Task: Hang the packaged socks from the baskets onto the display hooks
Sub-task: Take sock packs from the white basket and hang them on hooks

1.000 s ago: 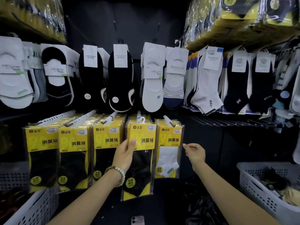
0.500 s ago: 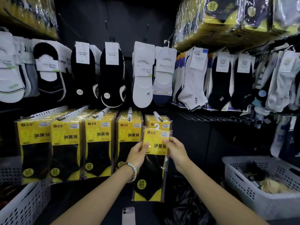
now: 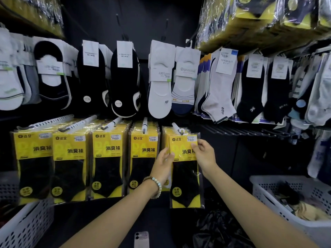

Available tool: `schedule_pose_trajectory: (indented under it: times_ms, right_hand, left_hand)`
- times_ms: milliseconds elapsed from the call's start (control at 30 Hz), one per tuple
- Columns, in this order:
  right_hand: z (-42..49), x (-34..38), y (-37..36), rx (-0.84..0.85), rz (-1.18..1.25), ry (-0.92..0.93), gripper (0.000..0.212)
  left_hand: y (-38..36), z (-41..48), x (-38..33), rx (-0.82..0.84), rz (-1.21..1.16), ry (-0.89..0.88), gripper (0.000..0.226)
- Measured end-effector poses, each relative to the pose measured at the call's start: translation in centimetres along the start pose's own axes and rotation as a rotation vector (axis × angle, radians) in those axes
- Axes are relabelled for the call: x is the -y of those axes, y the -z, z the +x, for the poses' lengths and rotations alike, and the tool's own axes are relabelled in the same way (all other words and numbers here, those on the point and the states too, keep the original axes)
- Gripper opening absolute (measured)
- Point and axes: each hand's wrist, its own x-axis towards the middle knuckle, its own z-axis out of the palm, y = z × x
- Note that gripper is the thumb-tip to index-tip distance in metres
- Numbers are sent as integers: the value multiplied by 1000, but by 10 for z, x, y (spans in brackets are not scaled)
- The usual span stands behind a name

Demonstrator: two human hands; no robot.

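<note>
fingers [image 3: 196, 146] on sock pack [image 3: 185, 178] edges, basket [image 3: 265, 196] right

Bare forearms; beaded bracelet [image 3: 155, 186] on left wrist.

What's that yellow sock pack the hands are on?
The sock pack is a clear plastic bag with a yellow card bearing black characters and a black sock inside, plus a yellow sticker low down. It hangs upright, its white hook at the rightmost peg. The right hand pinches its right edge; the left hand touches its left.
</note>
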Motion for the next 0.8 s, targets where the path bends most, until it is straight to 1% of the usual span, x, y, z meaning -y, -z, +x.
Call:
schedule_pose_trajectory:
  times_ms: [133, 233, 333, 467, 600, 667, 733, 800]
  right_hand:
    - [13, -16, -10, 25, 22, 6, 13]
    - [26, -33, -15, 32, 67, 28, 12]
    - [46, -46, -23, -1, 90, 17, 18]
    - [78, -60, -38, -56, 94, -32, 13]
    - [101, -69, -48, -151, 52, -92, 21]
    - [106, -74, -47, -184, 70, -138, 21]
    - [104, -77, -41, -200, 73, -155, 21]
    - [94, -77, -31, -174, 28, -145, 25]
  left_hand:
    - [2, 9, 14, -25, -3, -64, 56]
    - [-2, 26, 26, -28, 33, -78, 58]
    - [-5, 49, 35, -60, 40, -76, 58]
    - [-8, 80, 44, -84, 32, -82, 58]
    - [-7, 105, 52, -93, 29, -55, 59]
    - [-7, 111, 55, -94, 9, -42, 59]
    - [-6, 111, 58, -93, 3, -33, 60]
    - [-5, 104, 60, -84, 38, -26, 62]
